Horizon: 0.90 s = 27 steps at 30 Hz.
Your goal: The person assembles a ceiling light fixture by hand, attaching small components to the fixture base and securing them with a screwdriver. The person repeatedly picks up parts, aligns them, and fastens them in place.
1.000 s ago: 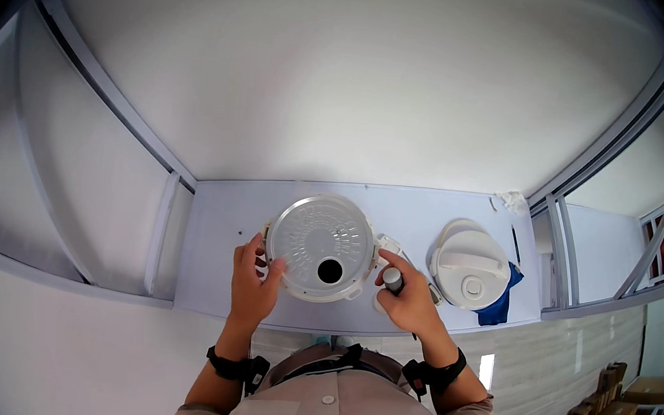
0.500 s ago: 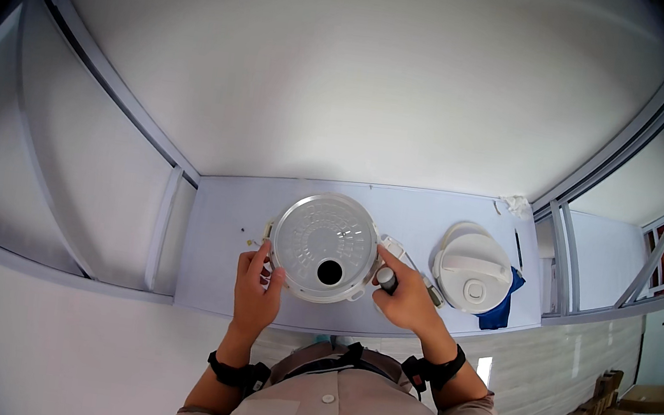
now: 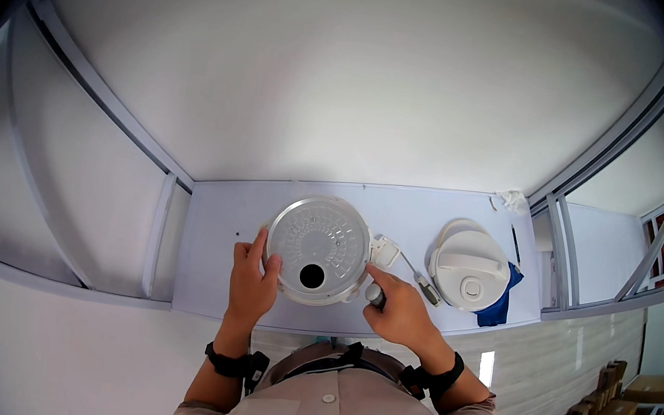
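A round white appliance body, topped by a silvery disc with a raised ring pattern and a dark round hole, lies in front of me on the table. My left hand grips its left rim, the index finger stretched along the side and the thumb at the near edge. At the right rim, my right hand has its index finger against the edge. A short grey cylinder, like the end of a tool handle, is held in its curled fingers; the rest of it is hidden.
Right of the appliance are a white latch-like part and a grey, slim tool-like thing. A white lid with a handle rests partly on a blue cloth. Crumpled white material lies at the table's far right corner.
The appliance has shifted a little left and turned slightly, so its dark hole sits further left. My left hand has moved forward along the rim; my right hand has followed to the left.
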Available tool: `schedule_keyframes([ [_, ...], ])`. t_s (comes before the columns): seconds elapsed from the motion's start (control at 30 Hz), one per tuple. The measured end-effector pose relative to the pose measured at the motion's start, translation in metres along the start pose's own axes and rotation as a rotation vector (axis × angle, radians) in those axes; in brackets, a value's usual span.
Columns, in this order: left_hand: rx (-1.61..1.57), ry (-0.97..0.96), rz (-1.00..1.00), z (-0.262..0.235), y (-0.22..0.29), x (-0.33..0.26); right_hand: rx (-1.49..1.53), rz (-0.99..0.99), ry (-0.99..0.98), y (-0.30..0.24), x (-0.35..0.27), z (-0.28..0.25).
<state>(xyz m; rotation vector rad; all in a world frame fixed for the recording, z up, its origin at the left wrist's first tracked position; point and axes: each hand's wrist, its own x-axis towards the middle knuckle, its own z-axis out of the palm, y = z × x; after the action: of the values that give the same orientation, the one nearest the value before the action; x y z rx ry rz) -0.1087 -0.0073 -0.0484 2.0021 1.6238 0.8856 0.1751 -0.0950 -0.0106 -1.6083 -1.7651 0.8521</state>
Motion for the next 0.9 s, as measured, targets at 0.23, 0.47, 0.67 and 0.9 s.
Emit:
schedule_keyframes([
  [0.23,0.003,-0.026,-0.021,-0.003,0.001,0.007,0.015,0.053,0.012,0.0,0.002,-0.005],
  [0.47,0.002,-0.006,-0.01,0.0,0.001,0.011,0.032,0.006,-0.046,0.001,0.002,-0.006],
  [0.67,-0.014,0.036,0.003,0.003,-0.001,0.011,0.061,-0.036,0.036,0.007,-0.001,0.005],
  [0.9,-0.166,0.054,-0.076,-0.004,0.001,-0.002,0.118,0.005,-0.031,0.008,-0.004,-0.001],
])
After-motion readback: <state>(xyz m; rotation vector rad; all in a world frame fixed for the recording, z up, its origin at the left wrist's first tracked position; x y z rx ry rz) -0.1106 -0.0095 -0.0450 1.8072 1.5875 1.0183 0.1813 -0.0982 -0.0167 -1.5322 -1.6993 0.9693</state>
